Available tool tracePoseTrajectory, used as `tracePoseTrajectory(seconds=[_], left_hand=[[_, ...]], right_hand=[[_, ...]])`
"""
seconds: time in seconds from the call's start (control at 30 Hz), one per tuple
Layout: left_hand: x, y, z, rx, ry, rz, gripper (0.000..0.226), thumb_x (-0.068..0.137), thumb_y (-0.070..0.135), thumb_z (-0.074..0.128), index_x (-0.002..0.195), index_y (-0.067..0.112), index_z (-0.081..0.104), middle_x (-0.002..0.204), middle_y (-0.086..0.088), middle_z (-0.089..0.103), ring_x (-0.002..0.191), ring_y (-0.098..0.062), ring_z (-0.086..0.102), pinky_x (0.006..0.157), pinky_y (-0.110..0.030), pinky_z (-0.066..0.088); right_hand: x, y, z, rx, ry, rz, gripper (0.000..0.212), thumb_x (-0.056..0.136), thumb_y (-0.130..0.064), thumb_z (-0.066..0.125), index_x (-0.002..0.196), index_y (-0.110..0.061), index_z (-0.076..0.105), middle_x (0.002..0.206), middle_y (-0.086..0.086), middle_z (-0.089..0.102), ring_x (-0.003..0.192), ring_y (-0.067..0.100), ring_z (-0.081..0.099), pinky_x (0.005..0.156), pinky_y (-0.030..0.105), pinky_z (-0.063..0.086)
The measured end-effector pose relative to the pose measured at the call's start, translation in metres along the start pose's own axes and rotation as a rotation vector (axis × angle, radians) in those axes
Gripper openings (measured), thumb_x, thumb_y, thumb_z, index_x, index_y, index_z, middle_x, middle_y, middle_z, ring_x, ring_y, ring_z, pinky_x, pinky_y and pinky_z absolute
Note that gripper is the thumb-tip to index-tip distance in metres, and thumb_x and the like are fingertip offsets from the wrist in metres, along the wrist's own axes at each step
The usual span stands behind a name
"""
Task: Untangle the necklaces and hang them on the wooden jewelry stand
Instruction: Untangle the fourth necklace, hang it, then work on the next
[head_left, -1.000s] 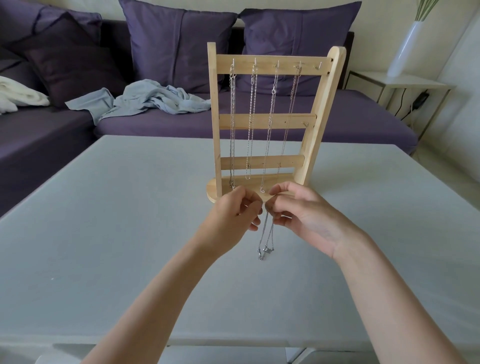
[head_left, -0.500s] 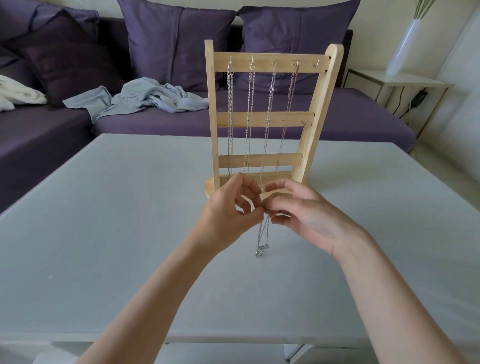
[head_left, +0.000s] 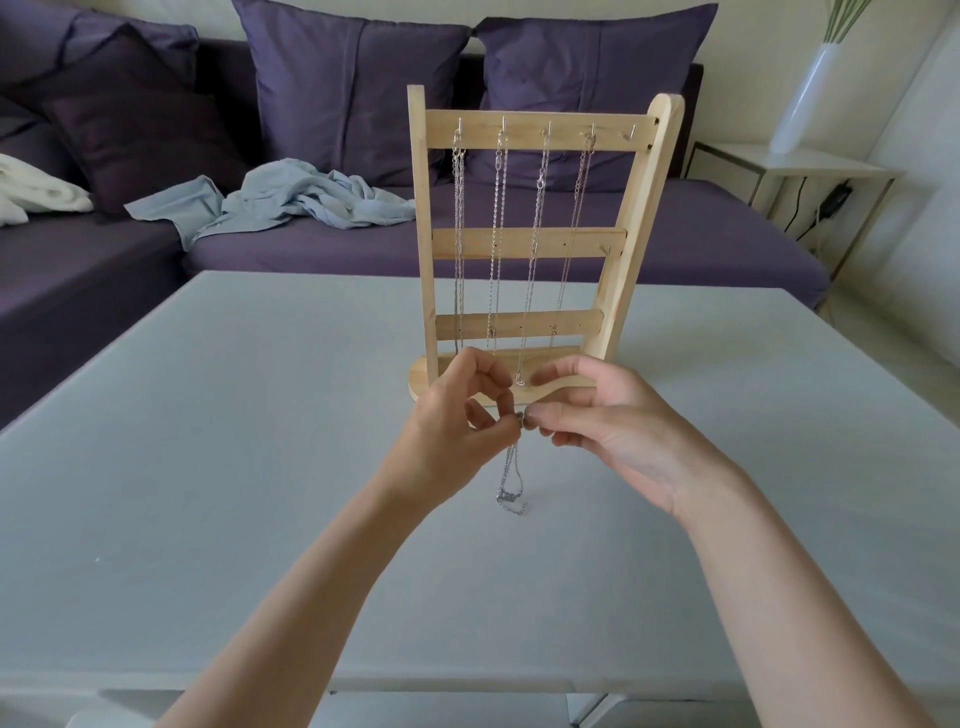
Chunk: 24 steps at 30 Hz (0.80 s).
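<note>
Both hands meet over the table (head_left: 208, 467), just in front of the stand (head_left: 524, 244). The left hand (head_left: 457, 431) and right hand (head_left: 608, 415) each pinch the top of one thin chain (head_left: 511, 478) between thumb and fingertips; its lower end trails onto the tabletop in a small heap. Four necklaces (head_left: 498, 234) hang from the stand's top hooks. Behind, a purple sofa (head_left: 701, 244) holds crumpled blue cloth (head_left: 291, 202). I can read no writing anywhere.

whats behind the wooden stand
Behind the wooden stand is a purple sofa with two cushions and a crumpled blue cloth. The stand's bars and uprights cover parts of the sofa.
</note>
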<state>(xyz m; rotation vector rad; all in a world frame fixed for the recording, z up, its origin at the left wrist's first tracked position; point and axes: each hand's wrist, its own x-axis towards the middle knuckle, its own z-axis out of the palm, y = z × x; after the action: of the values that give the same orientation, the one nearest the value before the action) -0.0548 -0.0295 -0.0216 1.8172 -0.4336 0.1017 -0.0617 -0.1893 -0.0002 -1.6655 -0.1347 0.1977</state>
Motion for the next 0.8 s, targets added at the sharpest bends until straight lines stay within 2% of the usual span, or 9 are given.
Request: tracePoseTrajectory(seconds=[0.2,0.37,0.53,0.8], left_hand=[[-0.0005,-0.0019,0.0009,0.050,-0.029,0.020,0.034,0.078,-0.008,0.059,0.084,0.023,0.045,0.079,0.005,0.053,0.051,-0.005,0.040,0.053,-0.012,0.037],[-0.0026,-0.0032,0.0010,0.124,-0.059,0.040,0.038,0.078,-0.006,0.058,0.084,0.028,0.043,0.080,0.009,0.052,0.051,-0.006,0.044,0.053,-0.015,0.038],[-0.0034,-0.0025,0.0043,0.198,-0.071,0.058,0.041,0.076,-0.004,0.060,0.083,0.031,0.040,0.078,0.012,0.052,0.050,-0.008,0.043,0.053,-0.019,0.038],[-0.0021,-0.0025,0.0038,0.138,-0.070,0.027,0.037,0.079,-0.003,0.060,0.084,0.029,0.042,0.078,0.011,0.052,0.050,-0.006,0.043,0.054,-0.015,0.038]], right_hand=[[0.0018,0.0015,0.0027,-0.015,0.033,0.018,0.032,0.076,-0.001,0.071,0.101,-0.014,0.058,0.079,0.010,0.067,0.073,0.014,0.060,0.072,0.024,0.044],[0.0036,0.0030,0.0050,-0.056,0.035,0.020,0.032,0.077,0.002,0.070,0.102,-0.014,0.057,0.071,0.002,0.067,0.072,0.013,0.060,0.074,0.024,0.046],[0.0044,0.0056,0.0055,-0.107,0.042,0.063,0.031,0.078,0.003,0.066,0.101,-0.014,0.055,0.071,0.002,0.064,0.073,0.017,0.056,0.073,0.025,0.045],[0.0034,0.0050,0.0029,-0.004,0.026,0.058,0.034,0.077,0.010,0.064,0.097,-0.013,0.051,0.069,0.002,0.062,0.071,0.016,0.056,0.075,0.026,0.044]])
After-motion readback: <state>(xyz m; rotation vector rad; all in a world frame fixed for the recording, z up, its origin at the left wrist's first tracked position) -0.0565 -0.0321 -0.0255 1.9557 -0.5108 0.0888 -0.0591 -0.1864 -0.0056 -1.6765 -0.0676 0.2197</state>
